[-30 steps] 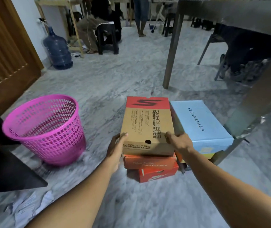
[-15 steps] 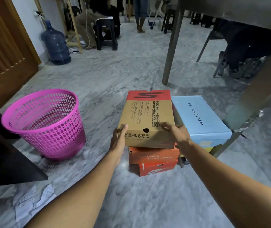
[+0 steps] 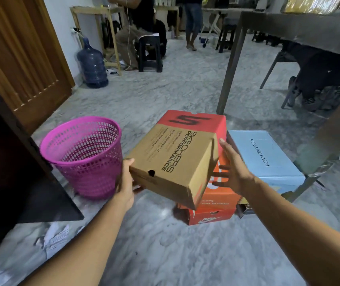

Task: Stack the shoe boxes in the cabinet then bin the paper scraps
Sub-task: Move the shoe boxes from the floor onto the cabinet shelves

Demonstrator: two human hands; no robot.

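Skechers box (image 3: 177, 159), brown with a red end, is now lifted off the stack and tilted, its near left corner low and its far end raised; 0.5 s ago it sat flat on the orange boxes. The left hand (image 3: 126, 182) grips the near left corner, thumb on top and fingers curled beneath. The right hand (image 3: 230, 170) has come off the box (earlier it rested on the near right edge) and is spread with straight fingers just beside the box's right side; whether any fingertip touches the cardboard cannot be told. Under the lifted box 2 orange boxes (image 3: 216, 201) remain stacked on the marble floor (image 3: 165, 254), the lower 1 showing a white swoosh. A light blue box (image 3: 265, 159) lies just right of them, partly beneath the dark table leg (image 3: 330, 137). The pink mesh bin (image 3: 84, 157) stands on the floor to the left, near the left hand, and looks larger than before since the view has shifted. Paper scraps (image 3: 53, 240) lie on the floor at lower left, beside the dark cabinet (image 3: 10, 172).
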